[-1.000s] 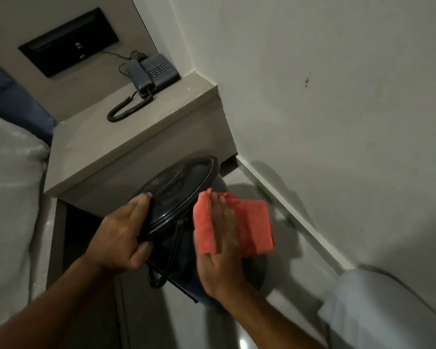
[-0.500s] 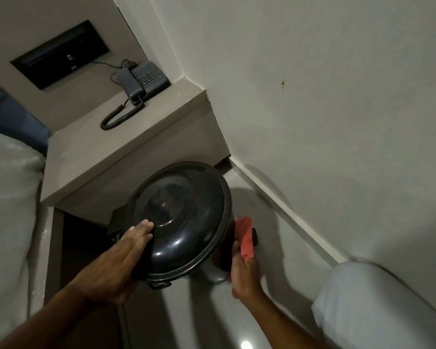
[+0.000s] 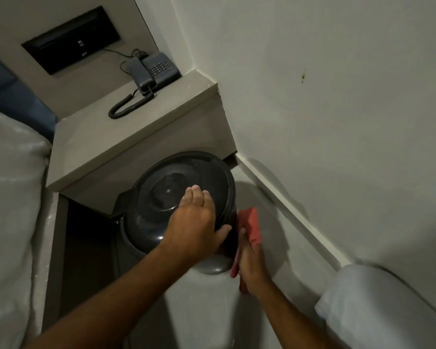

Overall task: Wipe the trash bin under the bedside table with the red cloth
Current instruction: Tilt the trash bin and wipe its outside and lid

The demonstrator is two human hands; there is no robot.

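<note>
The round black trash bin (image 3: 161, 197) stands on the floor just in front of the grey bedside table (image 3: 126, 137), its domed lid facing up. My left hand (image 3: 194, 222) lies flat on the lid, fingers together, thumb hooked over the right rim. My right hand (image 3: 249, 260) presses the folded red cloth (image 3: 251, 224) against the bin's right side, between the bin and the wall. The cloth shows above and below the hand; the bin's side wall is mostly hidden.
A dark telephone (image 3: 156, 69) with a coiled cord sits at the back of the table top. White bedding (image 3: 10, 210) fills the left. A white wall with a skirting board (image 3: 287, 210) runs along the right, and a white rounded object (image 3: 378, 311) lies at the lower right.
My left hand has slid from the lid's left rim onto its top right. My right hand with the cloth has moved down the bin's right side. The bin stands more upright.
</note>
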